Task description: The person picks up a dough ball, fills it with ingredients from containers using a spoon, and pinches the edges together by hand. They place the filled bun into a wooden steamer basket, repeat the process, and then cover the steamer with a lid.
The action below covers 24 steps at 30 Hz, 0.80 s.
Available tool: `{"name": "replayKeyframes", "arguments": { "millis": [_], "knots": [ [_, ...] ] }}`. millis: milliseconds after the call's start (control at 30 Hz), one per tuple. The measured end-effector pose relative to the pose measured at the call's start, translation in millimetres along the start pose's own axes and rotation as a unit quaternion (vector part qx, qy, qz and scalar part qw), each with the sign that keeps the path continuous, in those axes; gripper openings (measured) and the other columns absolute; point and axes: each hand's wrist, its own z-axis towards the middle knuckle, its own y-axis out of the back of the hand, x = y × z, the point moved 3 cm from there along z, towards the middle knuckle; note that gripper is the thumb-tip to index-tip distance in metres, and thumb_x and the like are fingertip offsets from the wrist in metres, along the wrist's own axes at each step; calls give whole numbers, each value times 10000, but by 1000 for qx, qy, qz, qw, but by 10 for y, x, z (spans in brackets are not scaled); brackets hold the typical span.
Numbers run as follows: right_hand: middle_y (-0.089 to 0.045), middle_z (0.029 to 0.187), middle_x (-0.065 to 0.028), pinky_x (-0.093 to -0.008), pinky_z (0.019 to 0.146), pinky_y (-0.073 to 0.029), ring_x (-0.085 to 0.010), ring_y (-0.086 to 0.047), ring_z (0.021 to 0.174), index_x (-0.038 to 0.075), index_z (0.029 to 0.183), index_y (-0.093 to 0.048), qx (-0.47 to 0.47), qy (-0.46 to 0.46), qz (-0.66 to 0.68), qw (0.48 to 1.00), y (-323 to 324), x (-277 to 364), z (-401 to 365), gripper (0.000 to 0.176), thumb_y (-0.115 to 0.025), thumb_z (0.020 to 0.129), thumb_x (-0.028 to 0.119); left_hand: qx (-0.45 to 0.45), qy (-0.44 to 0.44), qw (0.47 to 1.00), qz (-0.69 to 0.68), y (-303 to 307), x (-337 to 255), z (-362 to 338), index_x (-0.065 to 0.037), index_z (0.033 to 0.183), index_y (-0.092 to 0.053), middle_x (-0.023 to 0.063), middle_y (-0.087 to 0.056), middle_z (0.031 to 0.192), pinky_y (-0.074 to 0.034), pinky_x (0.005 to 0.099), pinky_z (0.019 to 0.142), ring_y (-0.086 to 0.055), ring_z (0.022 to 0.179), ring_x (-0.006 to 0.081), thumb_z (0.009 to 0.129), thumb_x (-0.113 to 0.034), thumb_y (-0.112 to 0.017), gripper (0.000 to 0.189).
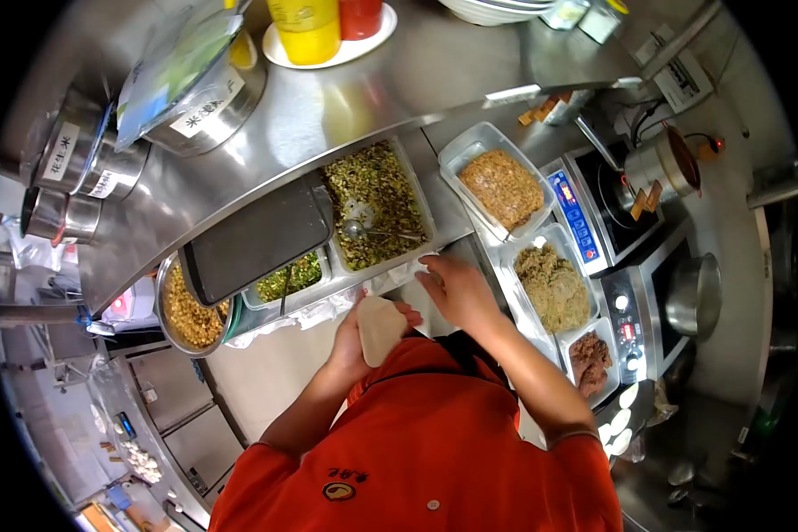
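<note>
Only the head view here. The left hand (356, 341) was close to the body, just off the near edge of the steel counter (346, 115). It was cupped loosely round a dough wrapper (381, 330), which lay flat across the palm and fingers.

The right hand (457, 288) was palm down at that same near edge, fingers (432, 268) curled onto a pale stack (414, 300). I honestly couldn't tell whether it had pinched anything or was just resting there.

Right behind the hands, sunk into the counter, sat a long tray of chopped green filling (377, 199) with a spoon (362, 230) lying in it. To its left were a dark lid (257, 235), a small tub of greens (290, 277) and a round bowl of yellow bits (189, 312).

Along the counter's right side ran three plastic trays:
- orange crumbs (504, 188), furthest away
- beige mince (554, 288), just beside the right hand
- dark brown mince (590, 359), nearest the body

Past those stood a cooktop (594, 208) with a pot (665, 164). At the far edge, a yellow bottle (306, 27) and a red bottle (359, 16) shared a white plate (377, 40).
</note>
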Motion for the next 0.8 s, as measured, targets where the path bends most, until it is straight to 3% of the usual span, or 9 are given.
{"name": "replayKeyframes", "arguments": {
  "millis": [133,200,267,333,500,567,667,733,800],
  "knots": [
    [-716,964,-175,-458,769,-571,-342,-704,947,35,931,-737,136,12,-211,968,-747,-423,713,114,-654,898,107,-84,-123,985,88,364,-366,-102,64,1287,-590,201,-669,1239,-481,402,1052,-627,1173,333,1077,-439,-273,630],
    [-724,952,-167,-449,778,-577,-334,-710,945,45,898,-748,185,3,-297,937,-1097,-717,990,102,-668,884,105,-35,-141,977,-156,205,-446,-216,57,1280,-591,190,-661,1258,-523,412,975,-634,1132,332,1060,-400,-321,574],
    [-734,931,-147,-421,779,-589,-317,-716,949,75,877,-766,275,-34,-357,892,-1371,-882,1237,86,-683,853,75,-129,-185,963,-146,233,-453,-228,30,1277,-592,175,-653,1268,-549,422,906,-643,1073,337,1038,-380,-373,523],
    [-736,931,-145,-407,776,-590,-309,-718,951,81,869,-768,295,-24,-361,885,-1500,-937,1358,83,-687,854,76,-92,-181,972,-116,327,-388,-214,0,1260,-603,170,-660,1244,-549,437,898,-647,1020,342,1036,-394,-390,501],
    [-742,943,-162,-429,796,-586,-310,-722,946,82,859,-773,314,61,-346,882,-1501,-905,1558,82,-692,853,80,-189,-256,943,-94,396,-258,-164,-11,1188,-649,178,-658,1154,-532,448,934,-616,1038,379,1044,-354,-390,454],
    [-735,986,-200,-468,843,-569,-351,-711,972,47,911,-768,334,26,-269,903,-1144,-564,1639,114,-681,861,99,-159,-283,937,-132,170,-349,-121,4,1178,-652,187,-651,1161,-530,444,944,-605,1066,379,1040,-349,-398,456],
    [-720,1023,-237,-479,874,-546,-386,-690,1007,-4,997,-748,364,21,-127,923,-1636,-790,1937,193,-659,871,111,-120,-320,925,-168,-23,-364,-25,29,1194,-631,198,-628,1200,-530,432,962,-583,1122,379,1027,-349,-422,463],
    [-701,1037,-271,-470,889,-532,-414,-668,1009,-62,1061,-714,342,71,-106,931,-1798,-813,2117,255,-644,896,120,-139,-295,916,-232,-217,-407,89,17,1230,-603,187,-614,1227,-541,430,948,-587,1111,381,1021,-357,-434,461],
    [-664,1055,-285,-437,881,-513,-355,-657,974,-87,1028,-690,123,164,-12,979,-1567,-699,2247,207,-574,894,21,-104,-310,933,-149,-106,-321,122,-11,1328,-543,160,-611,1250,-528,420,950,-602,1106,359,1046,-388,-385,496]
  ]
}}
